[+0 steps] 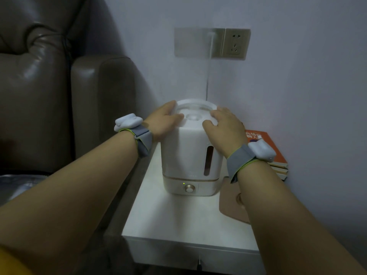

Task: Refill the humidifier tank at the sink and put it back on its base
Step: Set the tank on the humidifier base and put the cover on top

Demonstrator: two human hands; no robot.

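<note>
A white humidifier tank [186,151] with a dark narrow level window stands on its cream base [178,185], which has a round knob and a small lit green lamp. The unit sits on a white bedside table [168,219]. My left hand [162,121] grips the tank's upper left edge, thumb on the round lid. My right hand [224,126] grips the upper right edge, fingers over the lid rim. Both wrists wear grey straps with white devices.
A brown leather armchair [49,96] stands close on the left. A stack of orange books [274,155] lies at the right by the wall. A tan mat [232,203] lies on the table's right side. A wall socket [236,43] and white cable are behind.
</note>
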